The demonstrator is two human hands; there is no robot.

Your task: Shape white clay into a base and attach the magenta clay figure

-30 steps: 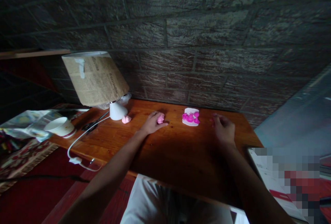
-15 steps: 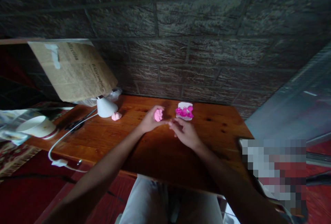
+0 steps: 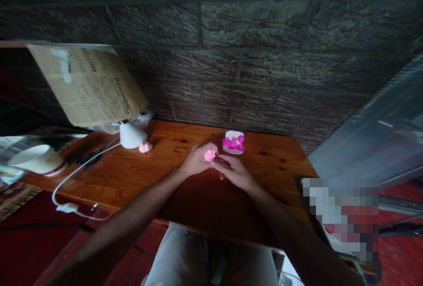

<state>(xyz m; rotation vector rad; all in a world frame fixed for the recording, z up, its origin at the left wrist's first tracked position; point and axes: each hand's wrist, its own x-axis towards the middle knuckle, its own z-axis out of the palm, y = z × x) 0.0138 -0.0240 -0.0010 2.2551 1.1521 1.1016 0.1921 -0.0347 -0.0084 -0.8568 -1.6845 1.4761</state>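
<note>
A soft-looking lump of pale pink modelling clay [image 3: 209, 154] sits in my left hand [image 3: 195, 161], whose fingers curl around it above the table. From the right, my right hand [image 3: 234, 170] meets the lump, its thumb and fingers pinched at the clay's edge. The exact fingertip contact is too small to make out. Just beyond my right hand lies a white sheet [image 3: 227, 149] bearing bright magenta shaped pieces [image 3: 233, 143]. A smaller pale pink clay piece [image 3: 145, 146] rests on the table by the lamp base.
The wooden table [image 3: 165, 145] stands against a dark brick wall [image 3: 264, 65]. At its left are a lamp [image 3: 132, 135] with a printed paper shade, a white cord [image 3: 74, 173] and a paper cup [image 3: 38, 159]. A blurred-out object [image 3: 346, 215] is at the right.
My left hand has moved right and slightly nearer with the clay, turning it. The clay now meets my right fingers, which were apart from it before. The view has shifted slightly.
</note>
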